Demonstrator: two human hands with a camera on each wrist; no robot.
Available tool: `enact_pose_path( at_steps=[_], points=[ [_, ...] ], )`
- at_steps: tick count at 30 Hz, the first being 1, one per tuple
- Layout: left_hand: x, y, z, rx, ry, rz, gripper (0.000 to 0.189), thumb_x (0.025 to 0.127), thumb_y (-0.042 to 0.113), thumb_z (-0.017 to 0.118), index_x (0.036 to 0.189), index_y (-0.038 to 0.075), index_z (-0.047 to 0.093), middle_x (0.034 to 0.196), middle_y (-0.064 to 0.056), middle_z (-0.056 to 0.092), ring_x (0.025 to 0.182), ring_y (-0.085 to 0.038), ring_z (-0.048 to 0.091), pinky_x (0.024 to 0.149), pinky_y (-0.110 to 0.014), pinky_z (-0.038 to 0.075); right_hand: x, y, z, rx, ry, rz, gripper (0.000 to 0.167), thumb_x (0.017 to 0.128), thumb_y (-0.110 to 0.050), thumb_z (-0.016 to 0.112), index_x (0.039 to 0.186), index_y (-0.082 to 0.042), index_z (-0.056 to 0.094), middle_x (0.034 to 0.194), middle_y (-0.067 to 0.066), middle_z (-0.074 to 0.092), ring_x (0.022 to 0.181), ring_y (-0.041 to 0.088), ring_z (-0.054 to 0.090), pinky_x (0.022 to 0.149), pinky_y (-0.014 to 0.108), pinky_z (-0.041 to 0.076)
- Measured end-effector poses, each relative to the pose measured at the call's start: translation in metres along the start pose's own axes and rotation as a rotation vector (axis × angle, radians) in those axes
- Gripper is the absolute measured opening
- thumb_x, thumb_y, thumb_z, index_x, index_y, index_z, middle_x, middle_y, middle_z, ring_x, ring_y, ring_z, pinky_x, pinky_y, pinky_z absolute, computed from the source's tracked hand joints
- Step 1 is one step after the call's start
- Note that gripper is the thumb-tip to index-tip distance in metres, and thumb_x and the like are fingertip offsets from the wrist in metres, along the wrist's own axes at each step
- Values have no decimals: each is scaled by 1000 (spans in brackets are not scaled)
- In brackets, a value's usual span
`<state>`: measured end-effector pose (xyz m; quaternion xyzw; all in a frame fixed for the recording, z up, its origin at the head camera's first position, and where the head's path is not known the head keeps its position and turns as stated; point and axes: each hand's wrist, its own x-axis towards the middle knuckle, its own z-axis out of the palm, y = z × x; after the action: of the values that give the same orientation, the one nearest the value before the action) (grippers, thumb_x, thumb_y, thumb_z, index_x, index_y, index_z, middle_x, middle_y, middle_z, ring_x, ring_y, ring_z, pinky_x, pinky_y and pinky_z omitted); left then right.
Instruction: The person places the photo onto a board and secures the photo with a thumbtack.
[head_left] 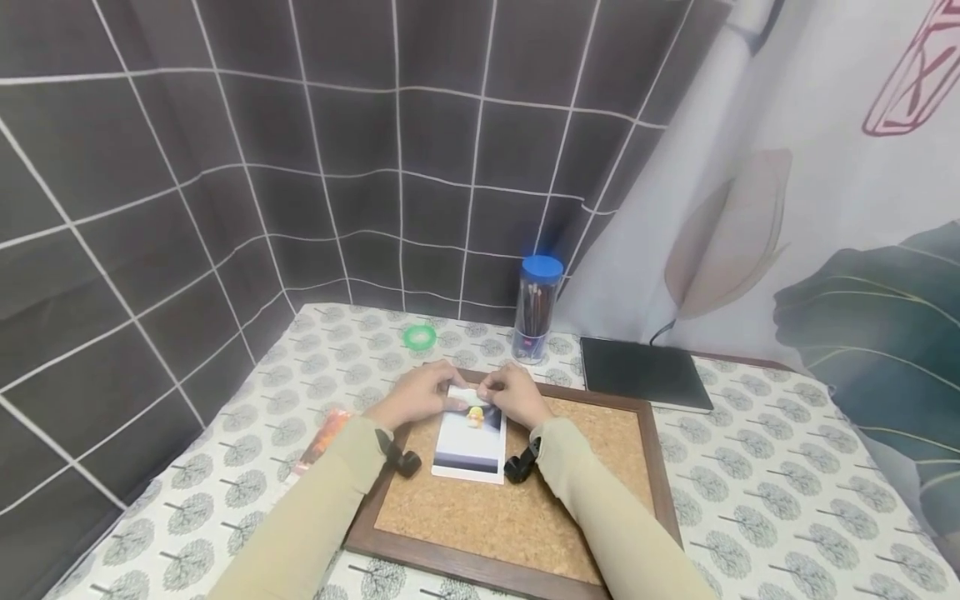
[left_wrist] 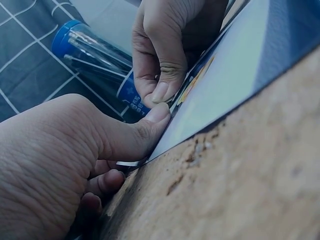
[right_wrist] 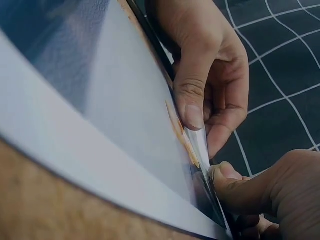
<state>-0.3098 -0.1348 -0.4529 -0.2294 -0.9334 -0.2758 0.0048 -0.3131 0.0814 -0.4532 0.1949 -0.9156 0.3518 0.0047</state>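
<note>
Photo lies face up on the corkboard, left of centre, its far end near the frame's far side and its near end unheld. Left hand: narrow grip, thumb on the photo's far end with fingers tucked behind. Right hand: narrow grip, thumb and fingers pinching that same end, a little to the right. Having both grips close together probably keeps the edge from twisting, while the cork backs the rest flat. In the right wrist view a glossy strip shows along the pinched edge; cannot tell whether it is tape, film or bent border. Tape roll and pencil jar stand on the table beyond the board, presumably within reach yet clear of the forearms. A reddish card lies left of the board, partly hidden by the left sleeve.
</note>
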Motion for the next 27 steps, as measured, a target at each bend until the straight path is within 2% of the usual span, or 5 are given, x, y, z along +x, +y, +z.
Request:
enact_pose_path(
  at_steps=[7,14,18,27],
  points=[
    [2,-1,2,5,5,12,30,83,44,79,106,27,71,89,14,57,80,-9,53,73,-31,46,-1,-2,-3,43,26,19,5,86,-15,77,83,-11,77,83,2,57,80,18,50,77,37,45],
    [2,-2,1,1,0,1,30,82,44,80,106,28,71,89,14,58,80,-10,53,73,-31,46,-1,-5,-3,55,35,51,5,85,-13,78,85,-8,78,84,2,59,81,17,52,80,37,46],
    [2,-2,0,-5,6,3,30,82,43,80,106,27,71,88,14,58,80,-10,53,73,-31,46,1,-4,-1,43,51,32,5,84,-12,78,80,-8,77,83,2,60,81,18,52,79,37,46],
    [1,-4,2,-5,-3,0,31,83,45,79,108,27,71,90,14,58,81,-10,54,74,-32,47,0,-1,2,41,45,21,5,86,-14,77,83,-10,78,83,1,59,80,16,51,78,36,45]
  ],
)
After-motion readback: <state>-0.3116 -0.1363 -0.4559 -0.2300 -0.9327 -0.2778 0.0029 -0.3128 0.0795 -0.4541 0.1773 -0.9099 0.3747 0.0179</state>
